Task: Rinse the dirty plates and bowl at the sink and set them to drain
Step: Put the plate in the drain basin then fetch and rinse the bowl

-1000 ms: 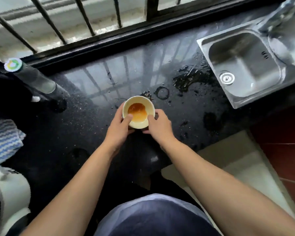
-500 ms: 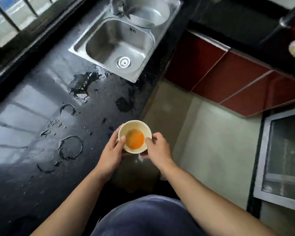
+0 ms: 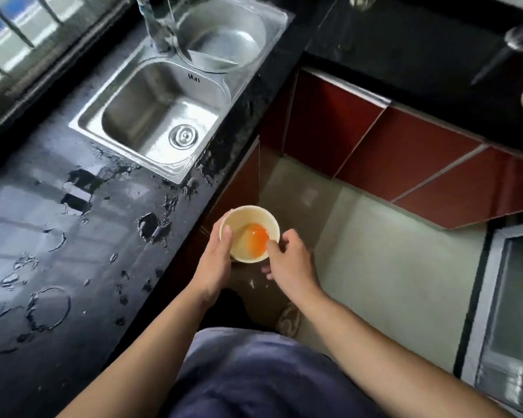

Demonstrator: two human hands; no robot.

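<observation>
Bowl (image 3: 249,233) held between left hand (image 3: 215,263) and right hand (image 3: 290,267), out past the edge of the counter (image 3: 73,236), above the floor (image 3: 390,282). Sink (image 3: 160,116) set in the counter, farther ahead and to the left. Tap (image 3: 157,22) behind the sink. Cupboards (image 3: 405,158) off to the right.

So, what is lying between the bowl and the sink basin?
Head view: only wet black countertop with puddles separates the bowl from the sink; no object there.
</observation>
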